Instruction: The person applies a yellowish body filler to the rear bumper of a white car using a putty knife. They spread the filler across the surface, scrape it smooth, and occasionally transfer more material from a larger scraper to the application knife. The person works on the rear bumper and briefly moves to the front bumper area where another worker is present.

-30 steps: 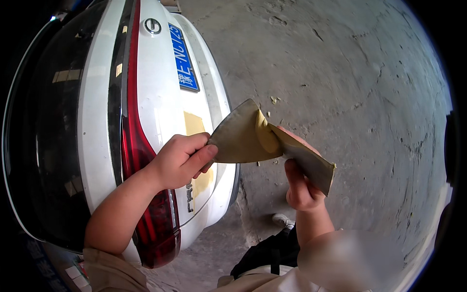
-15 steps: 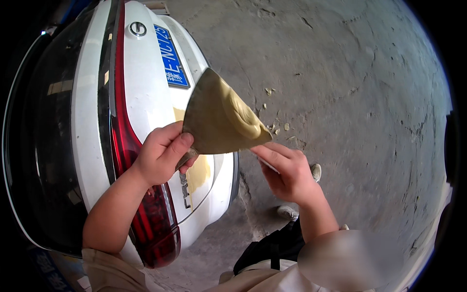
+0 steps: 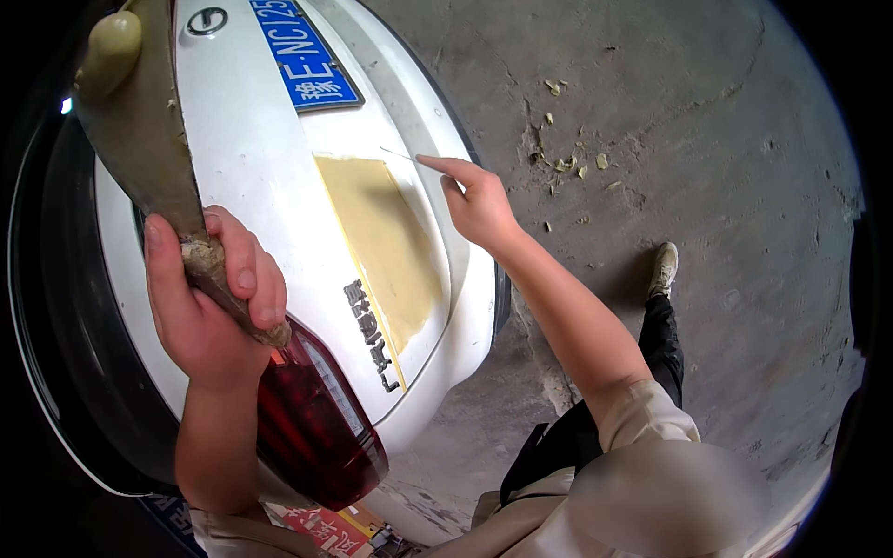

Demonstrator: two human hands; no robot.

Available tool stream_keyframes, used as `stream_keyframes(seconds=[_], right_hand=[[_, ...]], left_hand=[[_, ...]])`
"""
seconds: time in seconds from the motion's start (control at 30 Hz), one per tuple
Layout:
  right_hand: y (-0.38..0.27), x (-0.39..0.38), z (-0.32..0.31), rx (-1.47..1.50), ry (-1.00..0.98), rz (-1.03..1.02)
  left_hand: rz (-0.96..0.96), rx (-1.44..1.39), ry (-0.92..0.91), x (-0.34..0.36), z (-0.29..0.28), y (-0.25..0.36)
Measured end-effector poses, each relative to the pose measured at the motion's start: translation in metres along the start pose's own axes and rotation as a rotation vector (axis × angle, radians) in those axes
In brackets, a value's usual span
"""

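Head view, looking down over the rear of a white car (image 3: 251,177). The left hand (image 3: 209,307) is closed in a fist around the handle end of a broad putty board (image 3: 139,121), which rises from the grip toward the far left of the scene. The board is smeared grey-green, and a rounded lump of pale filler (image 3: 110,48) sits at its far end. The board stands in front of the car's dark rear window (image 3: 74,307), and the left fist lies just above the red tail lamp (image 3: 312,428).

The right hand (image 3: 479,200) reaches to the right edge of the car's rear panel. Its fingers are pinched on a thin, pale blade-like spreader (image 3: 398,154), seen edge-on, whose tip points left toward the far corner of a tan patch of filler (image 3: 377,242) spread on the white panel. Whether the tip touches the panel cannot be told. The patch lies between the blue number plate (image 3: 312,60), farther off, and the dark lettering (image 3: 372,325), nearer.

To the right lies a grey concrete floor (image 3: 707,167) with scattered pale scraps (image 3: 567,163). The person's light shoe (image 3: 662,268) and dark trouser leg (image 3: 656,344) stand on it, near the right forearm.
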State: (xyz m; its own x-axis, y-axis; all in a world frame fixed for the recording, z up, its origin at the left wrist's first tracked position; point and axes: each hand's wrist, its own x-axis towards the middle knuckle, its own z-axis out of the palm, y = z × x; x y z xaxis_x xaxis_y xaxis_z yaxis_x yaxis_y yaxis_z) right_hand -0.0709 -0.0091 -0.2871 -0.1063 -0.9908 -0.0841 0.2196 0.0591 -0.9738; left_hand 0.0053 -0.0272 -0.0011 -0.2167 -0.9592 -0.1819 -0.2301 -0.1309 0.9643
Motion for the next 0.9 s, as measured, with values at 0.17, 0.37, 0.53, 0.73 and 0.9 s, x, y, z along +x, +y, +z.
stream_keyframes(seconds=[0.17, 0.37, 0.53, 0.73, 0.9], right_hand=[[0.014, 0.043, 0.032, -0.005, -0.082, -0.139], [0.033, 0.047, 0.019, 0.005, 0.066, 0.065], [0.036, 0.029, 0.004, -0.033, 0.102, 0.213], [0.059, 0.027, -0.007, -0.169, -0.076, 0.303], [0.06, 0.02, 0.005, -0.147, -0.122, 0.23]], left_hand=[[0.015, -0.035, -0.024, 0.005, -0.005, -0.001], [0.035, -0.005, -0.045, 0.007, -0.001, -0.002], [0.003, 0.018, -0.021, 0.004, 0.0, -0.002], [0.018, 0.09, -0.038, 0.007, 0.001, -0.003], [0.056, 0.114, -0.102, 0.007, 0.0, 0.0]])
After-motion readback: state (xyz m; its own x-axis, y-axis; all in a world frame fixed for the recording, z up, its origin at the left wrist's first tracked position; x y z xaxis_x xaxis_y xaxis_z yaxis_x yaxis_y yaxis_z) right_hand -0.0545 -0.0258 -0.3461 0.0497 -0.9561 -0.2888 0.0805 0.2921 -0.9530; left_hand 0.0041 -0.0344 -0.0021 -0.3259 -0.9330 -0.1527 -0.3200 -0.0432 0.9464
